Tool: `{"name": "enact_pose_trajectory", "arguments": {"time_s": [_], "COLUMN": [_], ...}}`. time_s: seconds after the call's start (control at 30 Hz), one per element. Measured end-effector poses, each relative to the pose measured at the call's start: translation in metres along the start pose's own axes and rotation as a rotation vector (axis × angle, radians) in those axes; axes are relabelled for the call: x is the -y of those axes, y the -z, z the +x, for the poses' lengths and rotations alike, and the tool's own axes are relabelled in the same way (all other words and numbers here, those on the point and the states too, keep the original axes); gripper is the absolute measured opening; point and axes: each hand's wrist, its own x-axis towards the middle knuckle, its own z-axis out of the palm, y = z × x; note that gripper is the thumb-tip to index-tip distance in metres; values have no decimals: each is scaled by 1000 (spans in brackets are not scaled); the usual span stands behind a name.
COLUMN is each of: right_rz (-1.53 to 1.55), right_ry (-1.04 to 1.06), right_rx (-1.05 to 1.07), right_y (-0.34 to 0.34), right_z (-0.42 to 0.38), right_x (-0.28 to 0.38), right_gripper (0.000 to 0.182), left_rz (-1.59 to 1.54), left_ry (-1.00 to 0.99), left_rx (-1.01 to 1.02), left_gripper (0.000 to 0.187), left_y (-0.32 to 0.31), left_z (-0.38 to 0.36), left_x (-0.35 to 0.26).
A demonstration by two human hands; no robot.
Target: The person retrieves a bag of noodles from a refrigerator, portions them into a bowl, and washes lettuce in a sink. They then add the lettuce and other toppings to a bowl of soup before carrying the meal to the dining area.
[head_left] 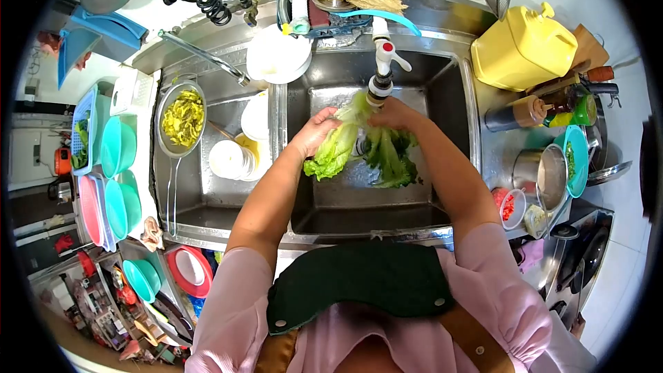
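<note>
Over the right basin of the steel sink [345, 224], a head of lettuce [335, 150] is spread between my two hands, right under the faucet [382, 72]. My left hand [316, 131] grips its pale green leaves from the left side, fingers curled around them. On the other side, my right hand [397, 116] holds the darker green leaves [390, 159], with its fingertips partly hidden by the faucet and the leaves. The leaves hang down into the basin, and the faucet's spout sits close above them.
In the left basin are a strainer of yellow-green vegetables [183, 117] and stacked white bowls [231, 160]. White plates [280, 55] rest on the divider. A yellow jug [523, 47], bottles and a steel pot [549, 173] stand at the right. Teal bowls [119, 145] line the left.
</note>
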Motion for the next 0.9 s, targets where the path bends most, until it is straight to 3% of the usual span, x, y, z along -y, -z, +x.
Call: {"name": "enact_pose_trajectory", "arguments": {"time_s": [0.1,0.17,0.2,0.27,0.3,0.33,0.4,0.43,0.47,0.53,0.6,0.67,0.7,0.77,0.9], "right_rz": [-183,49,46,858,861,943,1027,946,865,735,603,542,541,91,-32], "right_ry": [-3,-202,-201,-237,-239,-219,-202,-172,-144,-184,-230,-164,-164,-82,-9], "right_rx": [-32,-147,-150,-192,-189,-120,-51,-67,-82,-83,-84,-120,-121,-199,-83], "right_y": [3,-1,-6,-22,-26,-29,-31,-29,-29,-22,-20,-18,-15,-9,15], "right_z": [7,-6,-4,6,4,2,-3,-3,-3,2,1,2,1,-2,5], "right_x": [-12,5,-5,-32,-27,-21,-16,-14,-14,-17,-17,-12,-7,1,-13], "right_gripper": [38,37,37,39,39,40,41,38,36,36,37,38,38,38,38], "left_rz": [2,-53,-53,-33,58,57,608,595,597,566,746,995,994,530,303], "left_ry": [-71,-167,-169,-330,-255,-253,-334,-463,-463,0,-18,-199,-200,-103,13], "left_rx": [47,15,18,-15,-168,-172,-393,-419,-418,-326,-297,-187,-185,14,-37], "left_gripper": [24,25,25,26,24,24,25,25,25,26,36,45,45,52,50], "left_y": [14,10,4,-7,-22,-17,-7,-5,-4,-42,-44,-43,-40,-30,8], "left_z": [15,23,27,31,24,29,43,43,45,13,14,14,13,10,16], "left_x": [16,26,26,23,14,16,17,15,13,-24,-20,-14,-13,-12,-5]}}
